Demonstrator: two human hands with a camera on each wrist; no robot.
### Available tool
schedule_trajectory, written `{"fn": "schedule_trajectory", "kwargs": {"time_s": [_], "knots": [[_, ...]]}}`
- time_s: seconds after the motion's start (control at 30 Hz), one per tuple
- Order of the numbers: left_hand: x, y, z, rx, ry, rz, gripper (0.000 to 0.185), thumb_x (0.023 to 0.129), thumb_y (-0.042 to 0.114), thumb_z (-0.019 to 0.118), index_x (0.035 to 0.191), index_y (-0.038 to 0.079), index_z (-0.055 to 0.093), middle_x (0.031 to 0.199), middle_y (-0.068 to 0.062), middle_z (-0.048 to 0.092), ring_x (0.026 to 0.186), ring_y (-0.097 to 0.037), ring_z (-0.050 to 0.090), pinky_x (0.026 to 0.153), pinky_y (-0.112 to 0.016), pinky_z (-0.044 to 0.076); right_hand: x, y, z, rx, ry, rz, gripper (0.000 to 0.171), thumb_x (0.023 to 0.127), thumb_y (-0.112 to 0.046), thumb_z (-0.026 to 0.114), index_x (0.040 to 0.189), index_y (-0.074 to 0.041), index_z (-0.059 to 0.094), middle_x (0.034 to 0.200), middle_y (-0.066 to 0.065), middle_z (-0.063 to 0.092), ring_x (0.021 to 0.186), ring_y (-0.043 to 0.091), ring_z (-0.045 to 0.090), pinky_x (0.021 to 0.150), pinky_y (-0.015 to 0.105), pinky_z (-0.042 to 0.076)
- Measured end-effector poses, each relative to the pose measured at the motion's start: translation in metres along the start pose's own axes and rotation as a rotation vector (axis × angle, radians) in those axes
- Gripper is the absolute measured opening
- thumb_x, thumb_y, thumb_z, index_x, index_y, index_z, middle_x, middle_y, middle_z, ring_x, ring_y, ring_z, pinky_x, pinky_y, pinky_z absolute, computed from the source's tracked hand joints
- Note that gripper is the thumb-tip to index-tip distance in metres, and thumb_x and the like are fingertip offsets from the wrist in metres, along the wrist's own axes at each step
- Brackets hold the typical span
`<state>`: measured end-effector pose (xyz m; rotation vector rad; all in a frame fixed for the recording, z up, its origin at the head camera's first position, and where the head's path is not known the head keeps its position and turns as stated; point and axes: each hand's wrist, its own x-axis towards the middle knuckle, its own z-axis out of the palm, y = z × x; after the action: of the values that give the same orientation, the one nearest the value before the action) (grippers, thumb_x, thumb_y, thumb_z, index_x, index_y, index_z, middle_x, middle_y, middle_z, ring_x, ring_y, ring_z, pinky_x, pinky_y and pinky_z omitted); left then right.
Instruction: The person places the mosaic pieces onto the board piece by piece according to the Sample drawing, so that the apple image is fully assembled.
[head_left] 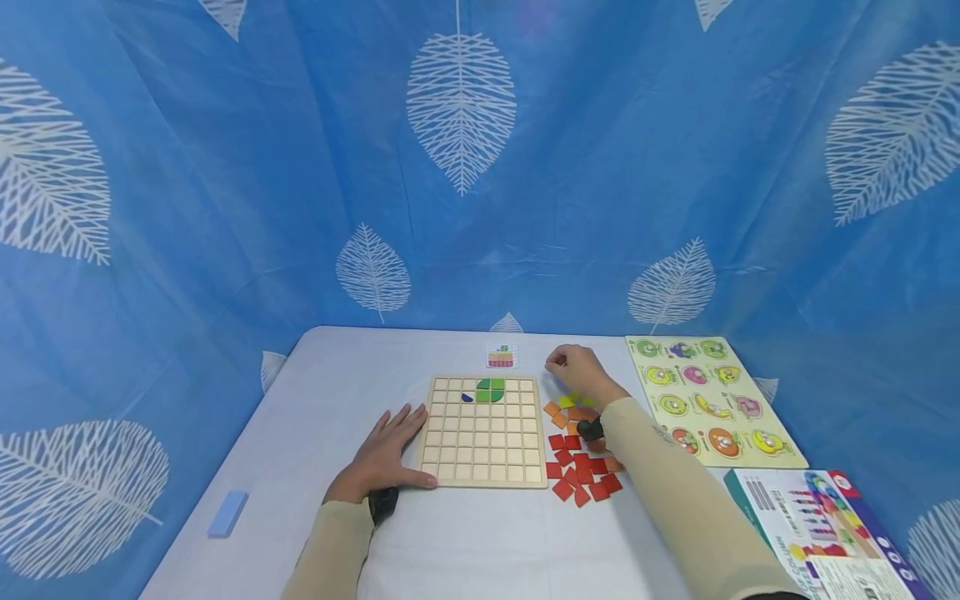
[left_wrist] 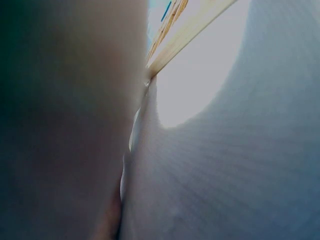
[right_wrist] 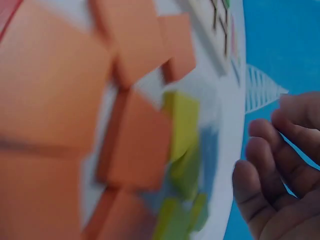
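Note:
A wooden grid board (head_left: 480,450) lies flat, with four green tiles (head_left: 483,396), several with rounded corners, and a small dark blue piece (head_left: 467,397) near its far side. My left hand (head_left: 386,450) rests at the board's left edge, fingers spread, thumb along the near left corner. Beyond the yellow-green tiles (head_left: 566,402), my right hand (head_left: 581,371) is above the table, right of a small picture card (head_left: 502,357). Its fingers (right_wrist: 257,155) are loosely bent, and nothing shows between them. Orange tiles (right_wrist: 140,140) lie close under the right wrist.
Red tiles (head_left: 581,471) lie scattered right of the board. Farther right are a fruit puzzle board (head_left: 712,400) and a printed box (head_left: 825,525). A light blue block (head_left: 227,513) sits at the left. A blue leaf-patterned curtain (head_left: 465,250) hangs behind the table.

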<state>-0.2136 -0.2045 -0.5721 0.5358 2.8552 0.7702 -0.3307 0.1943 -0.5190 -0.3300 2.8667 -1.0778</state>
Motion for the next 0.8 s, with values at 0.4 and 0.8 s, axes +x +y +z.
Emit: {"fn": "schedule_trajectory", "kwargs": {"time_s": [0.4, 0.8], "knots": [[0.0, -0.001, 0.001, 0.001, 0.01, 0.003, 0.135, 0.062, 0.078, 0.086, 0.167, 0.014, 0.031, 0.171, -0.004, 0.029, 0.159, -0.027, 0.015, 0.128, -0.051, 0.004, -0.018, 0.023, -0.006, -0.002, -0.133, 0.027, 0.011, 0.096, -0.005, 0.07, 0.106, -0.007, 0.074, 0.099, 0.004, 0.068, 0.092, 0.023, 0.063, 0.083, 0.044, 0.056], [0.0, 0.001, 0.001, 0.003, 0.003, -0.005, 0.136, 0.061, 0.08, 0.085, 0.168, 0.014, 0.031, 0.171, -0.003, 0.028, 0.159, -0.026, 0.014, 0.128, -0.05, 0.003, -0.028, 0.023, -0.008, -0.059, -0.235, -0.004, 0.018, 0.087, -0.009, 0.085, 0.103, -0.015, 0.078, 0.102, 0.0, 0.067, 0.094, 0.022, 0.062, 0.087, 0.042, 0.057]]}}
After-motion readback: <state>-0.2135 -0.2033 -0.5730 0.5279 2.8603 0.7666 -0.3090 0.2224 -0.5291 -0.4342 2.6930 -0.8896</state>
